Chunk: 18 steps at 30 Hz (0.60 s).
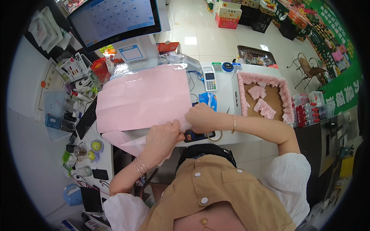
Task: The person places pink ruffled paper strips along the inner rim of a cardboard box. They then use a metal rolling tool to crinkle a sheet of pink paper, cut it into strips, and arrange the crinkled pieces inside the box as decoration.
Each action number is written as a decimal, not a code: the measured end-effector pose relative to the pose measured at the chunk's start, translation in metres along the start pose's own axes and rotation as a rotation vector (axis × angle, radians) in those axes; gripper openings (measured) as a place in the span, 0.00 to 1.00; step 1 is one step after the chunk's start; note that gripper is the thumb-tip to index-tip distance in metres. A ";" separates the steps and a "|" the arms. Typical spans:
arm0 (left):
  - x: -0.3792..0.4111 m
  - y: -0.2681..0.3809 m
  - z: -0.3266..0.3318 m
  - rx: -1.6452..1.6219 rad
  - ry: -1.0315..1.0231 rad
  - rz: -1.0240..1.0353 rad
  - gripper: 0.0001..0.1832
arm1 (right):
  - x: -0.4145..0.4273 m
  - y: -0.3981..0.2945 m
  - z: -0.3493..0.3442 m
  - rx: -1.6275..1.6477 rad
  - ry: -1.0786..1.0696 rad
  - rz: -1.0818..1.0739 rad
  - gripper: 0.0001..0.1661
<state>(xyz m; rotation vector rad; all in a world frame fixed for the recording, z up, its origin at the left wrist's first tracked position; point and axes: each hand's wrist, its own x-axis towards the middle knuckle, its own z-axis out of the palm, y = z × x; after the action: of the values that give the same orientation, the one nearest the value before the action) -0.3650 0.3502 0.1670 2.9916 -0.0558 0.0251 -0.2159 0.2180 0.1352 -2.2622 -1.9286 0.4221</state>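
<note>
Pink wrapping paper (144, 98) lies over the white counter before me, with one part folded over the front edge. My left hand (163, 135) is closed on gathered pink paper near the sheet's lower right corner. Right beside it, my right hand (201, 117) grips the same bunched paper as a fist. Under and beside the hands are a dark phone (199, 135), partly hidden, and a roll of tape (215, 136). To the right stands a box (241, 95) edged with crumpled pink paper, holding loose crumpled pink pieces (264, 108) on its brown bottom.
A monitor (115, 20) rises behind the paper. Behind my right hand are a card payment terminal (209, 78), cables and a blue packet (208, 99). A black keyboard (87, 118), green fruits in foam nets (96, 145) and clutter line the left side. Bottled drinks (307, 114) stand at the right.
</note>
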 end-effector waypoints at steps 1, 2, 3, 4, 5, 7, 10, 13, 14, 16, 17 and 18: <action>0.002 0.001 0.004 0.031 -0.023 -0.022 0.18 | 0.002 -0.001 0.002 0.007 -0.001 -0.007 0.06; 0.002 0.002 0.006 0.018 -0.018 -0.012 0.18 | 0.003 -0.003 0.003 0.014 -0.001 -0.013 0.05; 0.001 0.003 0.009 0.006 -0.016 -0.008 0.18 | 0.006 -0.007 0.004 0.033 0.002 -0.011 0.05; 0.000 0.004 0.011 -0.006 -0.014 -0.004 0.18 | 0.009 -0.012 0.003 0.051 0.005 -0.009 0.05; -0.001 0.003 0.012 -0.003 -0.007 -0.017 0.18 | 0.011 -0.015 0.003 0.070 0.008 -0.008 0.05; -0.001 0.001 0.013 -0.002 0.014 -0.035 0.19 | 0.013 -0.015 0.005 0.042 0.025 -0.003 0.08; -0.004 -0.004 0.004 -0.094 0.040 -0.054 0.16 | 0.010 -0.015 0.008 -0.079 0.305 -0.071 0.13; -0.005 -0.003 0.006 -0.135 0.021 -0.019 0.16 | 0.008 -0.013 0.012 0.113 0.440 -0.181 0.21; -0.004 -0.003 0.008 -0.145 0.032 -0.016 0.16 | 0.008 -0.012 0.010 0.224 0.317 -0.183 0.23; -0.001 -0.004 0.014 -0.161 0.053 -0.004 0.17 | 0.009 -0.011 -0.009 0.415 -0.038 -0.121 0.24; -0.001 -0.007 0.019 -0.135 0.054 0.026 0.18 | 0.009 -0.011 -0.018 0.496 -0.277 -0.069 0.24; -0.002 -0.009 0.024 -0.112 0.049 0.059 0.19 | 0.008 -0.009 -0.013 0.668 -0.405 0.024 0.21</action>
<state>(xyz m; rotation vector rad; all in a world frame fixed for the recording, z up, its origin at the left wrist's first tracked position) -0.3662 0.3557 0.1414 2.8752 -0.1356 0.0993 -0.2191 0.2285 0.1490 -1.8423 -1.5581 1.3768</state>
